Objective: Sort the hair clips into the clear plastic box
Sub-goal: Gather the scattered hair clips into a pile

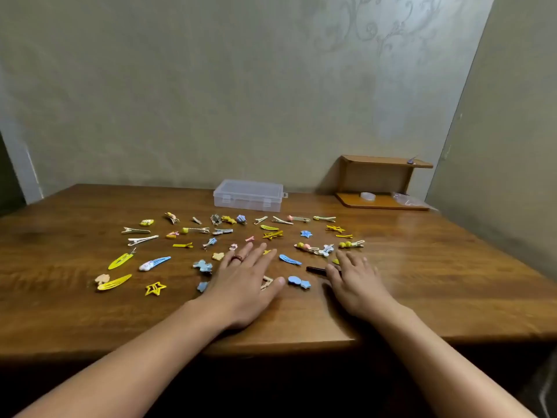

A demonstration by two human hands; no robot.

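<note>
**Both hands flat and holding nothing; the box is shut at the back**

My left hand [245, 277] lies palm down with the fingers spread and straight, gripping nothing. My right hand [354, 280] is the same, flat on the wooden table [422, 282], fingers relaxed. Neither has a clip pinched.

From here, low centre of the frame, I judge the step in hand to be the start of the sort. The nearest pieces partly hide under my palms: a pale clip [266, 282] peeks from under the left hand, and a dark clip [315, 270] touches the right thumb. I would lift both hands straight up first, so nothing slides.

Just beyond the fingers sit the blue clips: a long blue clip [290, 260] between my hands and a blue star clip [299, 282] nearer the edge. To the lower left lie the large yellow clip [114, 282] and the yellow star [155, 288]. Further up, the hair clips [229, 233] spread in loose rows across the middle of the frame, mostly apart from one another, so each can be pinched singly by its long edge.

Beyond them all, at centre above the rows, stands the clear plastic box [248, 195] with its lid down and both latches facing me. I think it should be drawn nearer and opened before I pick anything. Whether it has compartments inside I cannot tell.

In the upper right a small wooden shelf [379, 182] stands against the wall, well apart from the work.
</note>
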